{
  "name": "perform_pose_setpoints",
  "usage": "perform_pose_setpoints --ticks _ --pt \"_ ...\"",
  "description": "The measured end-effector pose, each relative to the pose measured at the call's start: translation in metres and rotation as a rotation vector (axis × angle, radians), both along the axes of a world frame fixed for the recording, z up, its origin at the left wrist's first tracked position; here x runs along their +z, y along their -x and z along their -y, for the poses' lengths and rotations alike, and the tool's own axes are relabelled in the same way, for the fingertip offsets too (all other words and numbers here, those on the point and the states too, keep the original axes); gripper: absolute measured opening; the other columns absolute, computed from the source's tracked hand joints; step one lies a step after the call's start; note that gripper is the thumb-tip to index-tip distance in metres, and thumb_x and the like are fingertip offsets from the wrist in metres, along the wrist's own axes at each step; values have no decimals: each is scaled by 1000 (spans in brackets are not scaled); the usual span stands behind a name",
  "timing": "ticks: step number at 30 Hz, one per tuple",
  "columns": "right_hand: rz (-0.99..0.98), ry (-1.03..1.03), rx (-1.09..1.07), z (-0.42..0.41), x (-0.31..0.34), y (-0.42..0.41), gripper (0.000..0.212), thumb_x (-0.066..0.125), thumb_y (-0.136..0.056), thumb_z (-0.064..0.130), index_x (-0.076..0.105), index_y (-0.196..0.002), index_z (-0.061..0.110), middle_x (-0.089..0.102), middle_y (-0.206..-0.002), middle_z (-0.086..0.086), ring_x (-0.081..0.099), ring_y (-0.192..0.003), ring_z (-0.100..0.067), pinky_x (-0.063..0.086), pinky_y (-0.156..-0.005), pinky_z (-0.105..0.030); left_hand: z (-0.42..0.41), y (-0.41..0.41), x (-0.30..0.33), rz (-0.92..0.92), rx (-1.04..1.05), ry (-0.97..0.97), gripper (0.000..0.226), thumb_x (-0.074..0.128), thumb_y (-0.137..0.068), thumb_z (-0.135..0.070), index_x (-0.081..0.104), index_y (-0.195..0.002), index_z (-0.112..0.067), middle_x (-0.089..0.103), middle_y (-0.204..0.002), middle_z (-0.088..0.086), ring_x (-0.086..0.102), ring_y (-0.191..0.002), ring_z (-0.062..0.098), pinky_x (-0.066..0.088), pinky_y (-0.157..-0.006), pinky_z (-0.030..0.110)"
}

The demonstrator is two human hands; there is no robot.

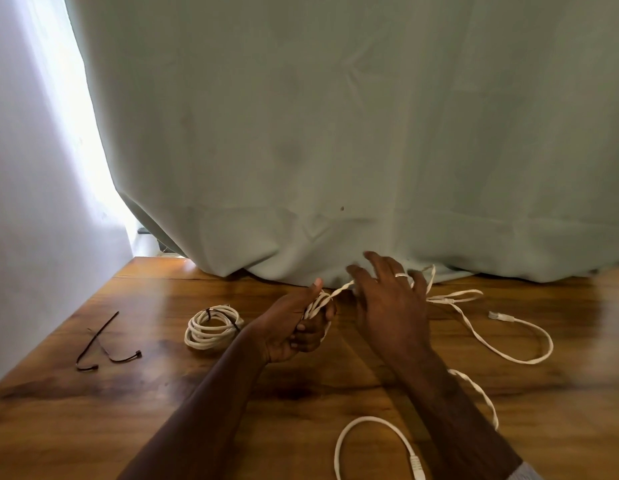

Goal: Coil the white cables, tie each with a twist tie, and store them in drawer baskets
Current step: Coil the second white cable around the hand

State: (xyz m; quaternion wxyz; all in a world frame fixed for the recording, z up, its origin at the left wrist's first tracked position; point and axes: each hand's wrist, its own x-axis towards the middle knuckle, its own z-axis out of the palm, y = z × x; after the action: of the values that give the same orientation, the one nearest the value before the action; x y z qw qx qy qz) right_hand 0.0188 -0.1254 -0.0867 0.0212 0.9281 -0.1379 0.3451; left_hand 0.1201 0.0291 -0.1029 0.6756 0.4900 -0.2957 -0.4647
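My left hand (294, 327) grips a small bundle of flat white cable (502, 351) above the wooden table (162, 393). The cable runs from that fist to my right hand (387, 299), whose fingers are spread and loosely hooked by a strand. The rest of this cable trails in loops to the right, its connector end (497, 315) lying loose. A coiled white cable (211, 327) bound with dark ties lies left of my left hand. Two dark twist ties (103, 344) lie at the far left. A round white cable (367, 441) loops near the front edge.
A pale green curtain (336, 133) hangs down onto the back of the table, just behind my hands. A white wall (31, 202) stands at the left. No drawer baskets are in view.
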Motion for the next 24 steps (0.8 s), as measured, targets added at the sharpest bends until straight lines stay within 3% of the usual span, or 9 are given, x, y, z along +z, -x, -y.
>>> perform_pose_setpoints --ticks 3,5,8,11,17,19,22,24 --pt "-31 69 115 -9 1 0 32 65 -91 33 64 -124 35 64 -132 6 59 -124 -20 27 -113 -62 1 -2 0 -10 42 -23 59 33 -100 -57 58 -76 -9 25 -45 -2 17 -34 9 12 -42 23" --pt "-41 81 150 -10 2 0 27 65 -92 37 66 -119 36 68 -121 9 63 -116 -19 27 -112 -66 -1 -3 1 -18 43 -55 58 34 -97 -59 55 -74 -10 26 -44 -2 18 -34 9 12 -42 22" --pt "-86 126 219 -9 3 2 26 57 -94 37 65 -119 34 67 -122 11 60 -119 -17 25 -112 -68 -5 -4 -1 -10 -28 -90 59 35 -94 -62 55 -71 -12 25 -45 -2 19 -34 9 13 -42 21" --pt "-173 86 311 -8 4 4 39 35 -95 40 61 -122 32 63 -123 12 56 -119 -17 31 -110 -61 -7 -7 -3 -10 -154 -92 64 38 -89 -71 54 -71 -12 27 -44 -4 19 -34 9 16 -40 19" --pt "-244 -42 395 1 2 2 47 22 -94 57 55 -119 37 55 -115 13 48 -112 -14 30 -93 -43 -9 -9 -2 32 -237 -123 76 33 -79 -83 56 -71 -11 30 -44 -7 22 -34 5 13 -42 22" --pt "-208 -22 377 3 0 1 46 22 -95 56 57 -116 34 57 -111 9 50 -107 -18 26 -85 -40 -8 -11 -3 -25 -219 -92 71 41 -85 -76 58 -75 -7 30 -45 -6 20 -36 6 14 -44 23" --pt "-151 -9 346 9 -1 -1 42 26 -98 57 59 -111 35 58 -106 11 50 -103 -16 25 -82 -38 -7 -11 -5 -133 -236 2 42 59 -85 -47 61 -82 -5 35 -51 -6 20 -40 7 17 -45 23" --pt "-118 8 331 12 -3 -1 40 28 -99 56 61 -109 36 58 -103 13 50 -101 -14 26 -81 -38 -6 -10 -6 -176 -231 31 29 53 -89 -34 62 -85 -6 38 -53 -6 28 -40 5 17 -46 23"
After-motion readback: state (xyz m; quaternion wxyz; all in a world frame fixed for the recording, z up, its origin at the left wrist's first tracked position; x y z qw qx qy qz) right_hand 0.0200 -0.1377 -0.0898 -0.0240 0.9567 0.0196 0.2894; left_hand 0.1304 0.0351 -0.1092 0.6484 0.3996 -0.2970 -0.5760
